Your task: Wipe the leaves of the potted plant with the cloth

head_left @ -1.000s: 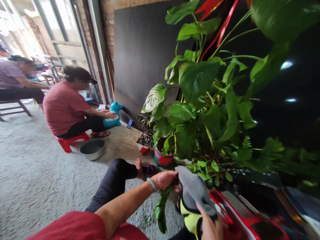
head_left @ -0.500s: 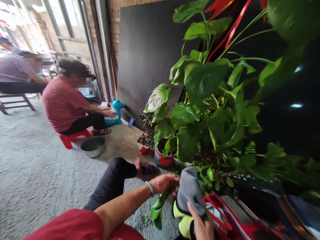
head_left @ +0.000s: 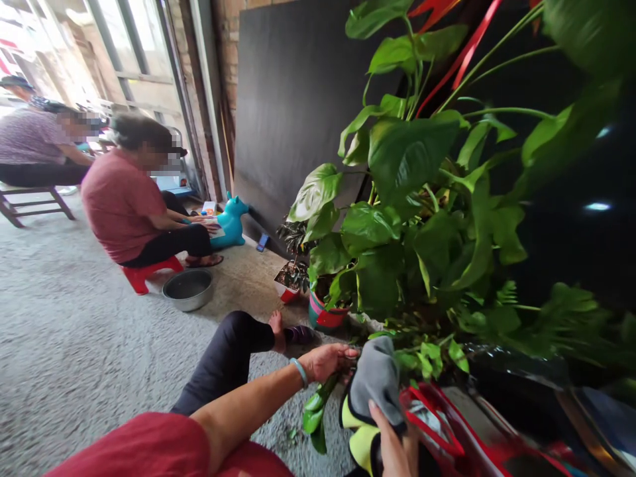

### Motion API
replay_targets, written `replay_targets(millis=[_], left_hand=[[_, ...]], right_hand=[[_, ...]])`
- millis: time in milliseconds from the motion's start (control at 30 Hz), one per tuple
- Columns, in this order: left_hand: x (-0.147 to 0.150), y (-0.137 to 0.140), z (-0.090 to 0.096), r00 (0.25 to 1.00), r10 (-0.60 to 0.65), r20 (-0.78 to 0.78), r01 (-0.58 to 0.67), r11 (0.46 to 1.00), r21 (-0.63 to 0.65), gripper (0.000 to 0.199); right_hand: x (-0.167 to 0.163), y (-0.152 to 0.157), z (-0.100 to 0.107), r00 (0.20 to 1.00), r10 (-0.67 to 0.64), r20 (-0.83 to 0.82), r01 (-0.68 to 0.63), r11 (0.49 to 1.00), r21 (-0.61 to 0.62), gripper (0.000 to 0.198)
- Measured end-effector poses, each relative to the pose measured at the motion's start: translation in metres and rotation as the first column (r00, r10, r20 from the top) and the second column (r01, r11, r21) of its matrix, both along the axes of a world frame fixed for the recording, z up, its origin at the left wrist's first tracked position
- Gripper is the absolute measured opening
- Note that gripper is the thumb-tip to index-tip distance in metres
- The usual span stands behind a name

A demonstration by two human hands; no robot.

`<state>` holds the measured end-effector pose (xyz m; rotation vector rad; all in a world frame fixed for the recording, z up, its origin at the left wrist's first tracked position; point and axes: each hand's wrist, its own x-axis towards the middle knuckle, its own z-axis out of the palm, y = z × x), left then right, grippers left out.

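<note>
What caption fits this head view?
Left hand holds a leaf while right hand wipes it with a cloth.

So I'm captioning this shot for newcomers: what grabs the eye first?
A big leafy plant fills the right half. Low in the middle, the left hand grips a leaf while the right hand presses a grey cloth on it. At left, a person in red sits on a red stool.
</note>
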<state>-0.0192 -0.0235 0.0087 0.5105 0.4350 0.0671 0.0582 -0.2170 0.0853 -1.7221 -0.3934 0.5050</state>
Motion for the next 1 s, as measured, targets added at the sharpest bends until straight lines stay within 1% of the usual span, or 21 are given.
replay_targets(millis=[33,100,200,300,367,433,500,600,700,733,800,900,1000], left_hand=[[0.000,0.001,-0.001,1.000,0.019,-0.020,-0.019,1.000,0.017,0.029],[0.001,0.002,-0.003,0.997,0.049,-0.052,-0.048,0.998,0.030,0.023],[0.001,0.001,-0.002,0.999,0.027,-0.046,-0.027,1.000,-0.005,0.023],[0.000,0.000,-0.002,0.999,0.003,-0.034,-0.004,0.999,-0.037,0.029],[-0.001,0.000,-0.003,0.998,0.011,-0.056,-0.013,0.999,-0.038,0.031],[-0.001,0.000,-0.004,0.995,0.015,-0.095,-0.018,0.999,-0.030,0.030],[-0.001,0.000,-0.004,0.991,0.018,-0.135,-0.022,0.999,-0.026,0.024],[0.000,0.001,-0.002,0.978,0.037,-0.204,-0.044,0.999,-0.030,0.012],[0.001,0.001,0.001,0.964,0.068,-0.256,-0.081,0.996,-0.040,0.009],[0.001,0.001,0.001,0.960,0.079,-0.269,-0.095,0.995,-0.044,0.009],[0.001,0.002,0.000,0.953,0.096,-0.289,-0.116,0.992,-0.053,0.008],[0.001,0.004,-0.008,0.939,0.105,-0.328,-0.126,0.991,-0.044,0.006],[0.001,0.005,-0.025,0.940,0.095,-0.328,-0.116,0.992,-0.043,0.006]], right_hand=[[-0.002,-0.001,0.000,0.999,0.043,-0.012,-0.043,0.999,0.003,0.061],[0.007,-0.007,0.006,0.998,0.058,-0.008,-0.057,0.998,0.013,0.057],[0.033,-0.016,0.012,0.998,-0.011,0.060,0.009,1.000,0.028,0.054],[0.044,-0.017,0.004,0.991,-0.112,0.076,0.108,0.993,0.056,0.056],[0.037,-0.014,-0.009,0.991,-0.128,0.035,0.125,0.990,0.059,0.061],[0.025,-0.010,-0.021,0.997,-0.072,0.004,0.072,0.997,0.042,0.065],[0.014,-0.006,-0.026,0.999,-0.016,-0.051,0.017,1.000,0.020,0.064],[0.009,-0.003,-0.019,0.994,0.019,-0.105,-0.018,1.000,0.015,0.061],[0.011,-0.002,-0.005,0.999,-0.027,-0.036,0.028,0.999,0.022,0.060],[0.011,-0.002,-0.002,0.998,-0.053,-0.021,0.054,0.998,0.021,0.061],[0.010,-0.002,-0.001,0.998,-0.042,-0.035,0.043,0.999,0.025,0.062],[0.005,-0.002,-0.008,0.995,-0.014,-0.103,0.017,1.000,0.025,0.063],[0.004,-0.004,-0.012,0.992,-0.011,-0.127,0.012,1.000,0.006,0.065]])
